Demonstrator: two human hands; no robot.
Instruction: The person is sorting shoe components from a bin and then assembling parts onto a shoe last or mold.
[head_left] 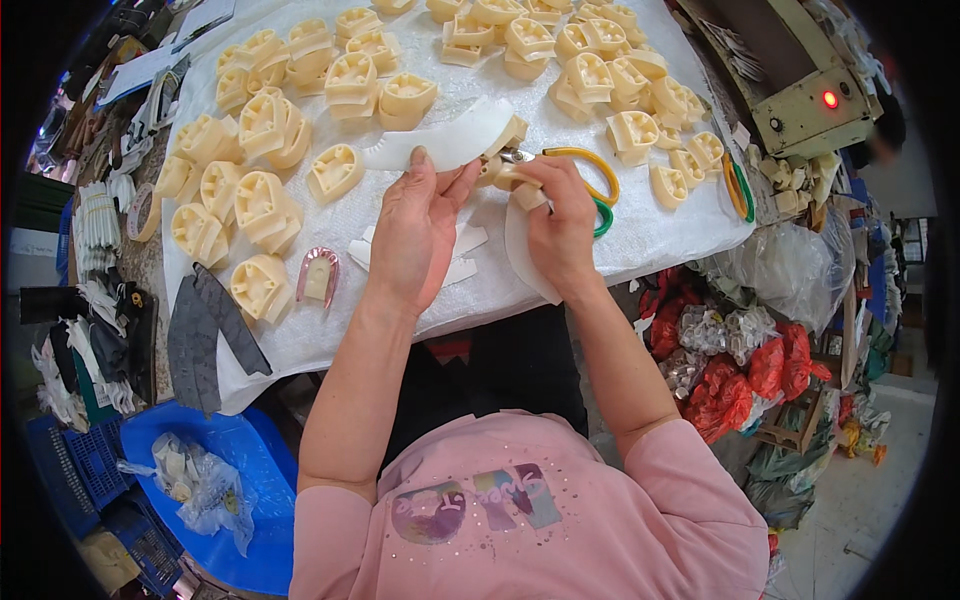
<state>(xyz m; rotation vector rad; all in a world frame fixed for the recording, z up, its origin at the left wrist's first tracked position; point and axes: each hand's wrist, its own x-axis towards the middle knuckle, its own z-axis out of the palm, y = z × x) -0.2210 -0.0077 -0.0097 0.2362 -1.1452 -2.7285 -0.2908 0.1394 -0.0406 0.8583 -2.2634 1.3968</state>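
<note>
My left hand (pixel 415 225) is closed on a curved white strip (pixel 450 138), pinching its lower edge between thumb and fingers. Close to the strip's right end is a small beige block (pixel 507 134). My right hand (pixel 560 225) meets the left there with bent, closed fingers; beige coverings show at the fingertips. What it grips is mostly hidden. Scissors with one yellow and one green handle loop (pixel 592 172) lie against the right hand, their metal pivot showing between the hands. A second curved white piece (pixel 522 255) reaches below the right palm, partly covered by it.
Several cream moulded blocks (pixel 270 210) crowd the white-covered table (pixel 440 95). A pink-rimmed arch piece (pixel 318 277), dark grey curved pieces (pixel 195 345) and another green-handled pair of scissors (pixel 738 188) lie near its edges. A blue tub (pixel 265 500) stands lower left; red bags (pixel 720 395) lower right.
</note>
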